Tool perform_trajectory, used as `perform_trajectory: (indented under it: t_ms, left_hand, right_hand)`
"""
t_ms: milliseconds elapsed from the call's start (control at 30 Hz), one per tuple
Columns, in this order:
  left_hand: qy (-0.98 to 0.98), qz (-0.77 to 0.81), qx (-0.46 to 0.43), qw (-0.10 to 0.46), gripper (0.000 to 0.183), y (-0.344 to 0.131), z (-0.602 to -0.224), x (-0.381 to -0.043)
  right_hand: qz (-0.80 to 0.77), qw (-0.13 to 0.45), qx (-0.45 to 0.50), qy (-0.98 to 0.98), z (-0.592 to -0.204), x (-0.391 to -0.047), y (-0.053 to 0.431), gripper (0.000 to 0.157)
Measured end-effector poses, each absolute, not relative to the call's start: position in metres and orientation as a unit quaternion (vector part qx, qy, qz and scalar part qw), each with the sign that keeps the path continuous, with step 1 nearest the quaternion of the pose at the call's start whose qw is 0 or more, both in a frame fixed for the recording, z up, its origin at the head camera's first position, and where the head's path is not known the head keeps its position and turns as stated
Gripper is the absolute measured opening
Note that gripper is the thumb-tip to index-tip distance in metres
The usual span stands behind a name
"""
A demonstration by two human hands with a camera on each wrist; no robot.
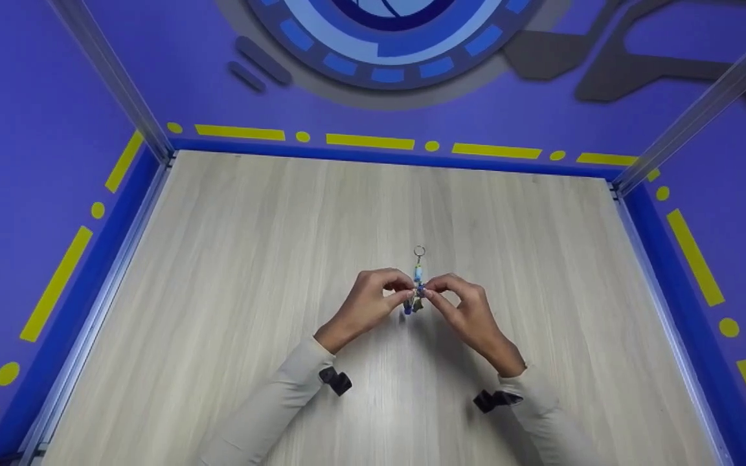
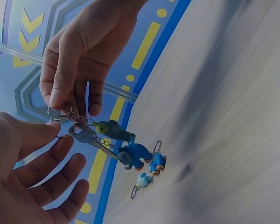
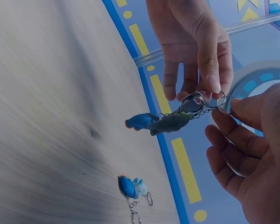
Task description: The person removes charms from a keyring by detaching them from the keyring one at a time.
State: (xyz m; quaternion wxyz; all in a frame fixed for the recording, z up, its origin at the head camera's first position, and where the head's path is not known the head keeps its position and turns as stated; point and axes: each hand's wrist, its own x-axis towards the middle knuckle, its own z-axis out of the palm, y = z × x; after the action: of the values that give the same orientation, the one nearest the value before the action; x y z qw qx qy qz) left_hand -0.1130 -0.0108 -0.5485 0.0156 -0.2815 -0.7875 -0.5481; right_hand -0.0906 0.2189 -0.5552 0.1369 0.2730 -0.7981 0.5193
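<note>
Thumb and fingertips of my left hand (image 1: 373, 296) pinch a bunch of metal key rings (image 2: 59, 114) from one side. Opposite it, the fingertips of my right hand (image 1: 470, 309) pinch the rings too. Below the rings hang a silver key (image 2: 86, 135), a dull green figure charm (image 2: 113, 130) on a small chain and a blue animal charm (image 2: 134, 154). In the right wrist view the green charm (image 3: 170, 123) overlaps the blue one (image 3: 141, 121). Exactly which ring each hand holds is hard to tell.
Beyond the hands, a light blue keychain figure (image 1: 418, 273) with a ring lies on the wooden table (image 1: 269, 226). Beside it is a darker blue figure (image 3: 127, 186), seen in the right wrist view. Blue-purple panels (image 1: 379, 116) enclose the table's back and sides.
</note>
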Motion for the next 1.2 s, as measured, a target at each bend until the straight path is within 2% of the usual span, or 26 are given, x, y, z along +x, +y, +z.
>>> perform_trajectory:
  t_ms: [367,733,1033,1200]
  left_hand:
    - [-0.796,-0.528,-0.295,0.033,0.008,-0.0121,-0.5493,-0.1127]
    - [-0.785,-0.553,-0.274,0.048,0.003,-0.0141,-0.5501,-0.1115]
    - [-0.797,-0.542,-0.265,-0.014,0.004,-0.0162,-0.5496,-0.1111]
    - [-0.805,-0.523,-0.28,-0.022,0.008,-0.0159,-0.547,-0.1118]
  right_hand:
    - [0.501,0.133,0.28,-0.808,-0.559,-0.0911,0.2201,0.014]
    - [0.516,0.116,0.263,-0.807,-0.5598,-0.0902,0.2198,0.014]
    - [0.512,0.116,0.258,-0.811,-0.5611,-0.0886,0.2202,0.01]
    - [0.501,0.128,0.276,-0.81,-0.563,-0.0891,0.2208,0.01]
